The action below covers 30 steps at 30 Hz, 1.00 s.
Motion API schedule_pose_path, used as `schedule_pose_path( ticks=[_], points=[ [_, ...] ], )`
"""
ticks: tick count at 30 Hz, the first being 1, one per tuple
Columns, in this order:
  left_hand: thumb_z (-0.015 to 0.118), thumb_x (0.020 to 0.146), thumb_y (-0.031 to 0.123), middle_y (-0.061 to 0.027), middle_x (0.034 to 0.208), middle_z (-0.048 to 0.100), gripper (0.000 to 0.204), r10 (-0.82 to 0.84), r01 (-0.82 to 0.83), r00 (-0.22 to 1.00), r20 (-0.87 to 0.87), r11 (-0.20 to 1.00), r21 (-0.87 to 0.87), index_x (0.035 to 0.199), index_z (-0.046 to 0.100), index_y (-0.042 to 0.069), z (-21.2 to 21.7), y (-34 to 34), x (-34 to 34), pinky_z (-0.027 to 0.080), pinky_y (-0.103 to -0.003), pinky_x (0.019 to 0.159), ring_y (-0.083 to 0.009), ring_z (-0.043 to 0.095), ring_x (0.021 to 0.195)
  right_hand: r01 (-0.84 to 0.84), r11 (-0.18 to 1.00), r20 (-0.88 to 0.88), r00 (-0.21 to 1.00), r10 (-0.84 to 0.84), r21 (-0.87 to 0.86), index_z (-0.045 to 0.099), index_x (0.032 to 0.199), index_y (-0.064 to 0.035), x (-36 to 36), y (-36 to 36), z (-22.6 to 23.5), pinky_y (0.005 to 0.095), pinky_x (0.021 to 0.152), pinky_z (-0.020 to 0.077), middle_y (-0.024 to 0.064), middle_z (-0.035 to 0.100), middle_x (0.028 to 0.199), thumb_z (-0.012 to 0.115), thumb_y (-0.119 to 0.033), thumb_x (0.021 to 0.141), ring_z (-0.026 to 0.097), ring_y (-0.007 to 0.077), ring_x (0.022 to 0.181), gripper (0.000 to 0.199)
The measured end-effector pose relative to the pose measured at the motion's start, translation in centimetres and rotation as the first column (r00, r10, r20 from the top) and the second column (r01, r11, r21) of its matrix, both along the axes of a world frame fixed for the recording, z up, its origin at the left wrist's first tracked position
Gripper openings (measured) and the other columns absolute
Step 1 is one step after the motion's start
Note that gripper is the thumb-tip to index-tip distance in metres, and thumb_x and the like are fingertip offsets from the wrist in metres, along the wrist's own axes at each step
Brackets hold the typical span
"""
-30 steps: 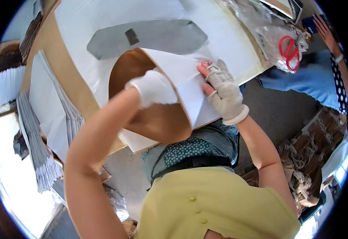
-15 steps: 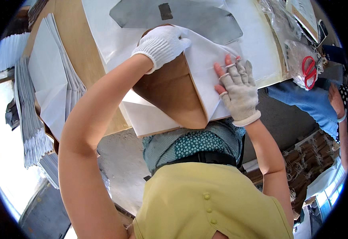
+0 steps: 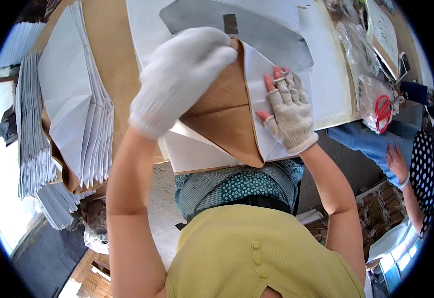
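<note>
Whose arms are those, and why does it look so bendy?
They're a person's arms, not a robot's. A camera on that person's head looks down through a wide lens, which bends straight edges. On the table lie a grey plate and, at left, folded white sheets; red scissors are at the right. The gloved right hand rests flat on folded paper, white outside and brown inside. The gloved left hand is over the brown part; I can't tell if it grips it.

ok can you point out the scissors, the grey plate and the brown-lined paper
Scissors (image 3: pixel 383 114), head view: on the red handles.
Grey plate (image 3: pixel 266 37), head view: on its face, right of the dark patch.
Brown-lined paper (image 3: pixel 231 98), head view: on the brown side.
</note>
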<state>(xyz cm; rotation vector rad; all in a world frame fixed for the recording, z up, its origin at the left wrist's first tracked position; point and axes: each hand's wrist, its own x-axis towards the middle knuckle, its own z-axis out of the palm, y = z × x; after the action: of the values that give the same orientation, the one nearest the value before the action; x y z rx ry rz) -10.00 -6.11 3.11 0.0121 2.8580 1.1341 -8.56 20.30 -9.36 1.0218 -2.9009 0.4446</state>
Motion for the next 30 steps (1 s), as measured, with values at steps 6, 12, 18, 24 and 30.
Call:
schedule_pose_path(
  ticks=[6, 12, 18, 24, 30],
  points=[
    [0.032, 0.111, 0.062, -0.0221, 0.145, 0.062, 0.075, 0.278, -0.237, 0.948, -0.156, 0.942, 0.236, 0.146, 0.059, 0.001, -10.9, -5.3, 11.0, 0.039, -0.048, 0.119, -0.0419, 0.053, 0.14, -0.218, 0.976, -0.037, 0.975, 0.219, 0.018, 0.047, 0.157, -0.0026, -4.0, -3.1, 0.2, 0.0503, 0.129, 0.0262, 0.0228, 0.039, 0.165, 0.07, -0.044, 0.09, 0.036, 0.0393, 0.155, 0.082],
    [0.022, 0.109, 0.068, -0.022, 0.158, 0.05, 0.087, 0.239, -0.239, 0.97, 0.042, 0.915, 0.326, 0.157, 0.045, -0.001, -10.4, -5.2, 11.0, 0.024, -0.045, 0.129, -0.0376, 0.041, 0.151, -0.243, 0.97, -0.156, 0.959, 0.237, -0.019, 0.054, 0.151, -0.0034, -6.4, -6.8, -1.2, 0.0503, 0.129, 0.0268, 0.0213, 0.044, 0.162, 0.067, -0.047, 0.093, 0.04, 0.0367, 0.152, 0.073],
    [0.028, 0.112, 0.062, -0.0226, 0.157, 0.05, 0.083, 0.154, -0.319, 0.948, 0.28, 0.394, 0.862, 0.157, 0.039, -0.007, -11.4, -9.8, 9.9, 0.027, -0.039, 0.129, -0.0323, 0.041, 0.151, -0.488, 0.85, -0.183, 0.871, 0.457, -0.201, 0.076, 0.106, -0.0109, -1.3, -12.4, -0.6, 0.0501, 0.12, 0.0411, 0.0107, 0.066, 0.128, 0.071, -0.024, 0.082, 0.059, 0.0313, 0.133, 0.028],
    [0.041, 0.112, 0.047, -0.0157, 0.153, 0.058, 0.056, 0.293, -0.277, 0.956, 0.022, 0.874, 0.4, 0.146, 0.062, 0.007, -11.6, -5.6, 10.5, 0.032, -0.044, 0.125, -0.04, 0.042, 0.149, 0.118, 0.969, 0.716, 0.694, 0.075, -0.216, 0.064, 0.133, -0.0069, 2.3, -16.4, -0.9, 0.0432, 0.112, 0.0468, 0.0187, 0.067, 0.13, 0.061, -0.021, 0.093, 0.059, 0.0405, 0.127, 0.043],
    [0.041, 0.112, 0.045, -0.0193, 0.156, 0.054, 0.059, 0.344, -0.314, 0.927, -0.152, 0.93, 0.189, 0.151, 0.055, 0.003, -13.2, -4.7, 10.8, 0.027, -0.048, 0.127, -0.0432, 0.04, 0.151, -0.494, 0.834, 0.005, 0.86, 0.511, -0.246, 0.075, 0.109, -0.0081, -1.6, -11.9, 6.6, 0.0413, 0.106, 0.0484, 0.0097, 0.072, 0.12, 0.071, -0.015, 0.078, 0.062, 0.0305, 0.123, 0.032]
  ],
)
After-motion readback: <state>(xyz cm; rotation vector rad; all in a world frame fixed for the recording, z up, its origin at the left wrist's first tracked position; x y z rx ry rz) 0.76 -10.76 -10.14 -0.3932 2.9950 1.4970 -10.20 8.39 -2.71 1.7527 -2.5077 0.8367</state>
